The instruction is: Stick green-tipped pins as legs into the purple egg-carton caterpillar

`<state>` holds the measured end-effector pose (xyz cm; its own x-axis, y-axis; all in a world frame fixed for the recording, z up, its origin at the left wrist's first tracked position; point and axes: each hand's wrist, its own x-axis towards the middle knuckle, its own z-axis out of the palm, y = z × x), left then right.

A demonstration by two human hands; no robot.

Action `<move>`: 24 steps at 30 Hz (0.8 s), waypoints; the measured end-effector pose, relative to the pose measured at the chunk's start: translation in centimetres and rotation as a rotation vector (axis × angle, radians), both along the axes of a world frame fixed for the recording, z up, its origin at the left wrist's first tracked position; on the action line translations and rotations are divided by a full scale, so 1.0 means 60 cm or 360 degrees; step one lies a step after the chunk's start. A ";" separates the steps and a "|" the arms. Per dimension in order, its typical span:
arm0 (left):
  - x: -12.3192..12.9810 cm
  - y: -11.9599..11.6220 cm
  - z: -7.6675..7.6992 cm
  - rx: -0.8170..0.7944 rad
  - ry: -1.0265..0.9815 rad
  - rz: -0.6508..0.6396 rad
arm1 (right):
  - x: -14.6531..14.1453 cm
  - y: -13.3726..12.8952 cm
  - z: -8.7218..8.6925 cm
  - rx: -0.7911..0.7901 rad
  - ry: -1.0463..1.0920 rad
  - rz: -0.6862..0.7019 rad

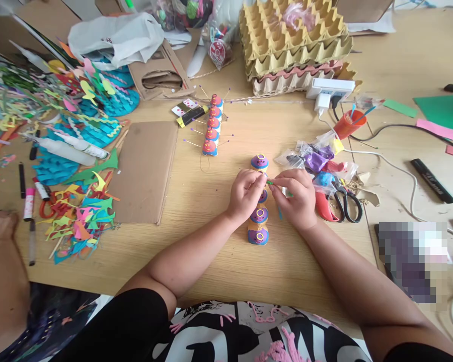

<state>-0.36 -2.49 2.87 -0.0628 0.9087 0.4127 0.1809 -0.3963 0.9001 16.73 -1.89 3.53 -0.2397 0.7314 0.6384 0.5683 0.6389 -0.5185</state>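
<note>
The purple-topped row (258, 216) stands on the counter (207, 251) directly before the person and serves as reference for all positions. Yellow rings show on its domes; both hands partly screen its middle.

The small green piece (270, 182) is above the row's middle portion, between the hands. The right hand (295, 196) has its grip clamped on the piece at thumb and finger. The left hand (249, 193) has thumb and fingertip pinched together at the opposite end and appears clamped on it too; the exact contact is hidden.

Nearby items: a red-and-blue row (212, 128) with pin-like sticks lies beyond and left of the purple-topped row. A cardboard sheet (147, 173) lies to its left, with paper scraps (85, 216) farther out. Bagged clay (319, 156) and scissors (342, 189) lie to its right.

Risks, as judged: the piece is tiny, so uneven pressure could squash it, or a slack pinch could drop it among the domes. A lowered wrist could nudge the row out of line or dislodge a ring. A wide sweep of the right elbow could catch the white cable (394, 162), well right of the row.
</note>
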 end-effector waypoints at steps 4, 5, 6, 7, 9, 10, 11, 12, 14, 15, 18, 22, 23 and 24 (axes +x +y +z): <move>0.003 0.000 -0.004 0.0029 0.0090 0.0023 | 0.007 0.005 -0.005 0.0062 -0.0198 -0.0122; 0.003 0.001 -0.006 0.0029 0.0076 0.0046 | 0.007 0.006 -0.006 0.0080 -0.0230 -0.0134; 0.004 0.002 -0.008 0.0020 0.0045 0.0074 | 0.008 0.006 -0.006 0.0094 -0.0250 -0.0140; 0.003 0.004 -0.011 -0.0008 0.0004 0.0099 | 0.008 0.006 -0.004 0.0102 -0.0260 -0.0142; 0.003 0.007 -0.016 -0.0083 -0.0094 0.0138 | 0.009 0.004 0.005 0.0119 -0.0245 -0.0143; 0.002 0.009 -0.019 -0.0116 -0.0139 0.0158 | 0.011 0.004 0.012 0.0129 -0.0217 -0.0149; 0.002 0.010 -0.021 -0.0139 -0.0175 0.0173 | 0.014 0.005 0.022 0.0138 -0.0177 -0.0162; 0.001 0.011 -0.023 -0.0155 -0.0196 0.0182 | 0.021 0.008 0.034 0.0157 -0.0118 -0.0183; 0.001 0.013 -0.026 -0.0169 -0.0201 0.0195 | 0.044 0.027 0.062 0.0151 0.0019 -0.0288; 0.002 0.013 -0.028 -0.0172 -0.0192 0.0201 | 0.062 0.043 0.076 0.0136 0.0084 -0.0402; 0.003 0.015 -0.031 -0.0182 -0.0178 0.0218 | 0.133 0.120 0.114 -0.0035 -0.0030 -0.0726; 0.005 0.017 -0.035 -0.0200 -0.0201 0.0217 | 0.224 0.240 0.144 -0.0422 -0.0392 -0.1239; 0.005 0.018 -0.035 -0.0201 -0.0200 0.0215 | 0.238 0.265 0.148 -0.0535 -0.0468 -0.1271; 0.004 0.018 -0.034 -0.0198 -0.0195 0.0214 | 0.249 0.287 0.151 -0.0618 -0.0543 -0.1279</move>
